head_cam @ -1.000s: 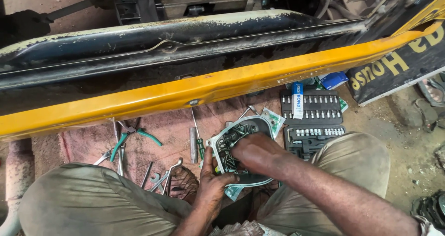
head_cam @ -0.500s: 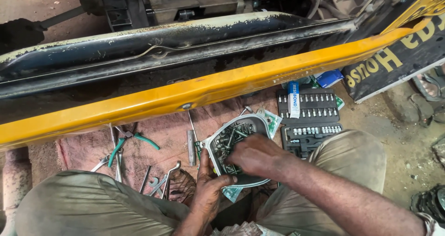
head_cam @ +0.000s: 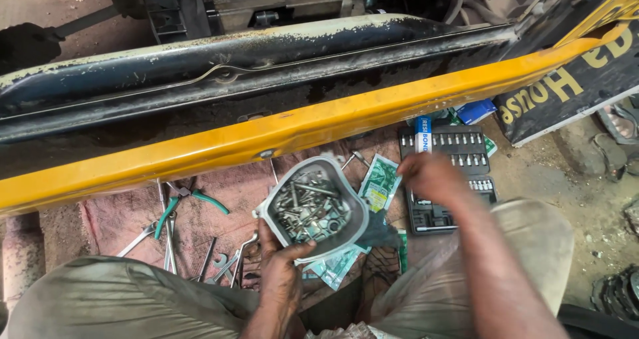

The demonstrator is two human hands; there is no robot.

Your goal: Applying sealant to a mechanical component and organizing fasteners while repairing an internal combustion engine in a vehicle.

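My left hand [head_cam: 279, 272] grips the near rim of a grey metal cover [head_cam: 269, 209] used as a tray, full of several bolts and nuts [head_cam: 311, 204]. My right hand [head_cam: 432, 178] is blurred and hovers over the left edge of a black socket set case [head_cam: 459, 153], beside a green sachet [head_cam: 380, 181]. Whether it pinches anything is unclear. A white and blue tube [head_cam: 423, 134] lies on the case.
A yellow vehicle body edge [head_cam: 279, 136] runs across above the pink cloth [head_cam: 219, 206]. Green-handled pliers [head_cam: 178, 202] and several spanners [head_cam: 219, 262] lie at left. A yellow-lettered black board [head_cam: 579, 86] is at right, and dirt floor [head_cam: 566, 186] beyond.
My right hand has left the tray of bolts and moved right, over the socket set case. The tray now shows uncovered in my left hand.
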